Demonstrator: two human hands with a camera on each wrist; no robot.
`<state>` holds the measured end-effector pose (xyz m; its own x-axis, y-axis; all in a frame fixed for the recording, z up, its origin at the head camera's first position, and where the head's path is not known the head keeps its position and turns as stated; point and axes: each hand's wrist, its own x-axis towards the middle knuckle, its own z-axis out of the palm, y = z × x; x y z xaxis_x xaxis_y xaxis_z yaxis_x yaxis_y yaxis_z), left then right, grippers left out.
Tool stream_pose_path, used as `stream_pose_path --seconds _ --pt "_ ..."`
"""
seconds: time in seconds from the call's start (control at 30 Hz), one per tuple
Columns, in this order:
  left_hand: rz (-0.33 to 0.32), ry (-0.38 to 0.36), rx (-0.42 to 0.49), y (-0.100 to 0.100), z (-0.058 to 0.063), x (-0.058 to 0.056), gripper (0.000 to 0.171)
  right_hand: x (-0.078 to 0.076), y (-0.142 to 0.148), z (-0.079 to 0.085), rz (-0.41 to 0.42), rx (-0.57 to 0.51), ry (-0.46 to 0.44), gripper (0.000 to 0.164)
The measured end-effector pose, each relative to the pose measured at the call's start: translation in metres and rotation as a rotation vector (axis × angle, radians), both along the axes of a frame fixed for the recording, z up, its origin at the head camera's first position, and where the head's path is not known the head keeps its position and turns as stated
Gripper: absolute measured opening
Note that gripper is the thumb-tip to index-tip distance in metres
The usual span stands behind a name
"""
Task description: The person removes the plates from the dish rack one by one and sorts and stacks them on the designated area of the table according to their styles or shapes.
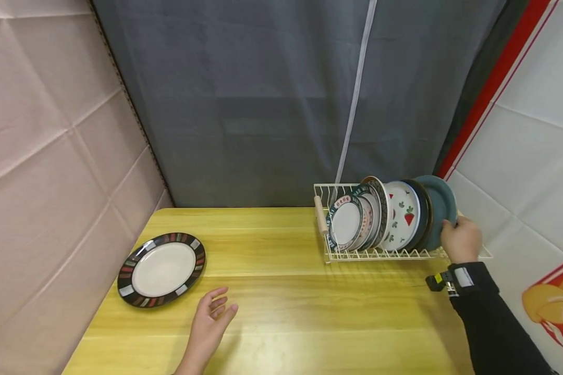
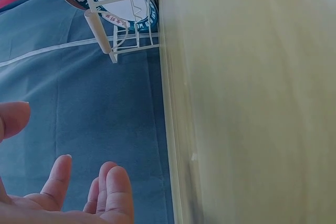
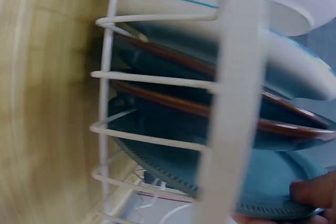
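One blue plate stands rightmost in a white dish rack, its edge pinched by the right hand; the left hand, fingers loosely parted, hovers near a dark-rimmed plate.

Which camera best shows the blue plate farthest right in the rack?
The head view: it shows much of the blue plate, though dark plates cover part and the right hand grips its edge. The right wrist view has it closer, but partly behind rack bars; the left wrist view doesn't show it.
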<state>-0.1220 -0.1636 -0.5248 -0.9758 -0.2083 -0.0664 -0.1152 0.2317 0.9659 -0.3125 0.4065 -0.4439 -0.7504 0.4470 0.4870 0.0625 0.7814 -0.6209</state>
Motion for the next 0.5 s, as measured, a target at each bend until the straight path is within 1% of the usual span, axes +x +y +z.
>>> stream_pose_path --seconds 0.03,0.13,0.2,0.27,0.33,0.43,0.5 --pt "0.0 -0.001 0.001 0.0 0.0 0.0 0.058 0.0 0.005 0.001 -0.031 0.007 0.014 0.035" --pt "0.003 0.0 0.002 0.001 0.001 0.0 0.057 0.007 0.007 0.012 -0.091 -0.028 0.078 0.033" --pt "0.003 0.002 0.006 0.001 0.002 0.0 0.057 0.016 0.002 0.022 -0.135 -0.053 0.122 0.033" --pt "0.0 0.002 0.007 0.001 0.003 0.0 0.057 0.032 -0.008 0.034 -0.152 -0.093 0.179 0.031" --pt "-0.003 -0.001 0.007 0.002 0.002 0.0 0.056 0.042 -0.01 0.04 -0.189 -0.116 0.219 0.032" --pt "-0.008 -0.004 0.007 0.002 0.002 0.0 0.057 0.053 -0.006 0.042 -0.24 -0.185 0.252 0.034" --pt "-0.009 -0.004 0.009 0.002 0.001 0.0 0.057 0.058 -0.003 0.043 -0.257 -0.241 0.263 0.037"
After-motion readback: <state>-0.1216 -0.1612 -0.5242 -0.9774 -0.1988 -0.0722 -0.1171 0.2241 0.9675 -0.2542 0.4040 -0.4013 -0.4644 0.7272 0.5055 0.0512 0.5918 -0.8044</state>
